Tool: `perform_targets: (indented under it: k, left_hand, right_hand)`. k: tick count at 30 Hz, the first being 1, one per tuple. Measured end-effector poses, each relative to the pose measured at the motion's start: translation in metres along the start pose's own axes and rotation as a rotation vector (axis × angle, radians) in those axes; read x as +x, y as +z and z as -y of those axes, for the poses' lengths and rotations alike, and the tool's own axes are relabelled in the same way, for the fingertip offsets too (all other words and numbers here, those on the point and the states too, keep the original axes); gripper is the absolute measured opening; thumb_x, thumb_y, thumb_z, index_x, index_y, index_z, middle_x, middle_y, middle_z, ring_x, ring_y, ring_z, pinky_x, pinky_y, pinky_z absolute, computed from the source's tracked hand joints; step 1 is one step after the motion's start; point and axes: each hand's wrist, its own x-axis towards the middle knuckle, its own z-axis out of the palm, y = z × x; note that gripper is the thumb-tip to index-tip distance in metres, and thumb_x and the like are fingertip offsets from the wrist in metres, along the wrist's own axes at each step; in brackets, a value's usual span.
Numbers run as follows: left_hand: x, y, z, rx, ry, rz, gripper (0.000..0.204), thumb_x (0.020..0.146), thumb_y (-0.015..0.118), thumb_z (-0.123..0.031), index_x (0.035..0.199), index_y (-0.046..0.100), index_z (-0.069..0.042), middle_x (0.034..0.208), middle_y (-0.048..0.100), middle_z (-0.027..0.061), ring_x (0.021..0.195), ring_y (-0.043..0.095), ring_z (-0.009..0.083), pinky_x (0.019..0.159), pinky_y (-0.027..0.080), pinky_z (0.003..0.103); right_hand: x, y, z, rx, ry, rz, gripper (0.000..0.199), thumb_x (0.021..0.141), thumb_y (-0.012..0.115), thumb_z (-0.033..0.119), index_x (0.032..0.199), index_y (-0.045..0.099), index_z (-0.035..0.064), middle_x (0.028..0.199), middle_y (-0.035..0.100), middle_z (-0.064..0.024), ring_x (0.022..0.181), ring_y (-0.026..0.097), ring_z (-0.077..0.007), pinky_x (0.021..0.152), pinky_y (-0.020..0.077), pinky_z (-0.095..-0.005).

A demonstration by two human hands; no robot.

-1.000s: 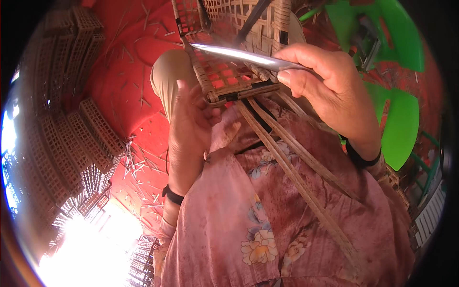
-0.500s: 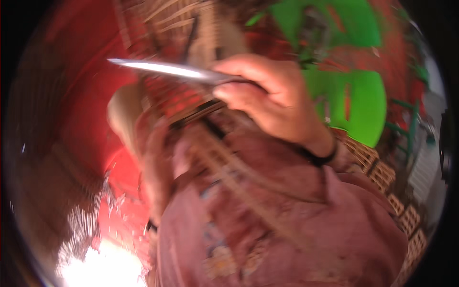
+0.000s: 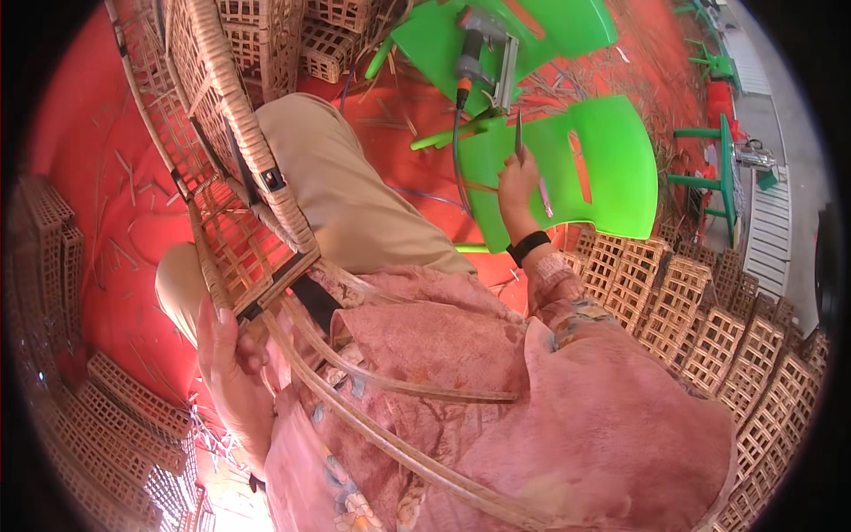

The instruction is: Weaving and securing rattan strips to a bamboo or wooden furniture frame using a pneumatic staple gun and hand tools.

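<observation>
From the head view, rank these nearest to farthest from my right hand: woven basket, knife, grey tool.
From your right hand:
1. Knife: at the fingers, blade pointing ahead.
2. Grey tool: ahead, slightly left.
3. Woven basket: well to the left, by your knees.

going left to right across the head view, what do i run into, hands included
Stacked woven lattice pieces at the left rim, left hand at the corner of a woven frame, right hand holding a knife, green metal-like frame, pale slatted strip.
</observation>
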Motion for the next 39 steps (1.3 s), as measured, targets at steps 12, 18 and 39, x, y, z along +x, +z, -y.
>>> perform_targets:
  k: [12,18,39]
  left_hand:
    - [0.01,0.001,0.008,0.054,0.064,-0.143,0.051,0.093,0.06,-0.022,0.135,0.049,0.004,0.094,0.059,0.0022,0.065,0.047,0.0065,0.058,0.04,0.021]
    - [0.008,0.002,0.003,0.05,0.033,-0.143,0.048,0.093,0.061,-0.022,0.133,0.052,0.003,0.096,0.057,0.002,0.064,0.046,0.0067,0.058,0.038,0.021]
    - [0.066,-0.03,0.034,-0.489,-0.221,0.154,0.047,0.099,0.051,-0.04,0.13,0.055,-0.005,0.116,0.064,0.0102,0.096,0.064,0.021,0.08,0.054,0.036]
  right_hand:
    - [0.035,-0.042,-0.074,-0.817,0.008,-0.134,0.033,0.09,0.051,0.018,0.121,0.062,0.0123,0.111,0.06,-0.0192,0.094,0.063,-0.0385,0.08,0.0508,-0.0496]
    - [0.051,-0.11,0.001,-0.804,-0.225,-0.249,0.031,0.09,0.055,0.02,0.12,0.062,0.0175,0.105,0.06,-0.0154,0.095,0.062,-0.0356,0.079,0.0501,-0.0481]
    - [0.167,0.063,0.019,-1.04,-0.982,0.315,0.036,0.094,0.055,0.03,0.107,0.061,-0.0037,0.092,0.064,-0.0239,0.092,0.059,-0.0457,0.076,0.0476,-0.0528]
